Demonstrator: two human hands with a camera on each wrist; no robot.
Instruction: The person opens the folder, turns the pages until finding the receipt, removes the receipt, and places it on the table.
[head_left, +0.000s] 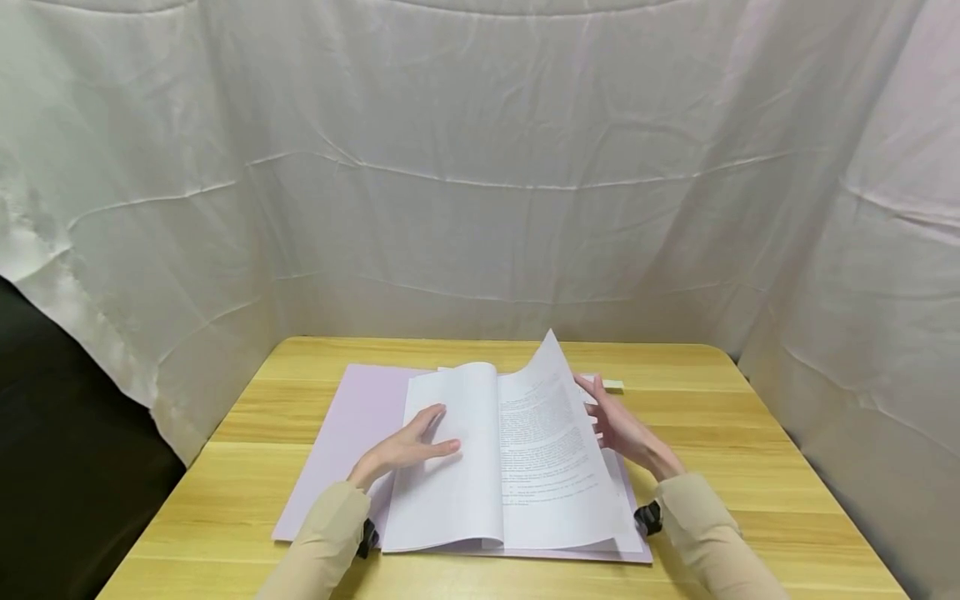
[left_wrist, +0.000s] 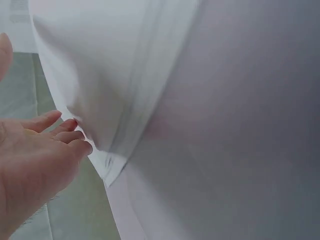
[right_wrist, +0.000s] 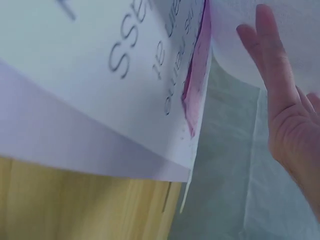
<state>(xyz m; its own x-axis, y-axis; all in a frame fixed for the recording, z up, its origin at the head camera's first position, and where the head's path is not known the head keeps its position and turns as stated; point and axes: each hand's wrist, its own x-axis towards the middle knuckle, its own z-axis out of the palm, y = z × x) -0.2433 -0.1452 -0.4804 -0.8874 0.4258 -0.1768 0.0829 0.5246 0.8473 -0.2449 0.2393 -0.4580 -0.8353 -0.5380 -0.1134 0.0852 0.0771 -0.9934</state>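
Loose printed pages lie spread in a pale purple folder (head_left: 367, 408). On the left, my left hand (head_left: 405, 448) rests over the blank turned-over pages (head_left: 453, 500), thumb and fingers apart. A printed sheet (head_left: 551, 467) on the right is lifted, its far corner standing up. My right hand (head_left: 622, 429) is at that sheet's right edge, fingers extended and partly hidden behind it. In the right wrist view the fingers (right_wrist: 275, 55) are straight against a white sheet (right_wrist: 305, 35). The left wrist view has the left hand (left_wrist: 42, 160) by the white pages' edge (left_wrist: 107, 172).
A pale green tab (head_left: 613, 386) sticks out at the folder's upper right. The right wrist view has a pink strip (right_wrist: 197, 80) along a printed page's edge. The wooden table (head_left: 757, 467) carries the folder, and white cloth (head_left: 480, 208) hangs behind and at the sides.
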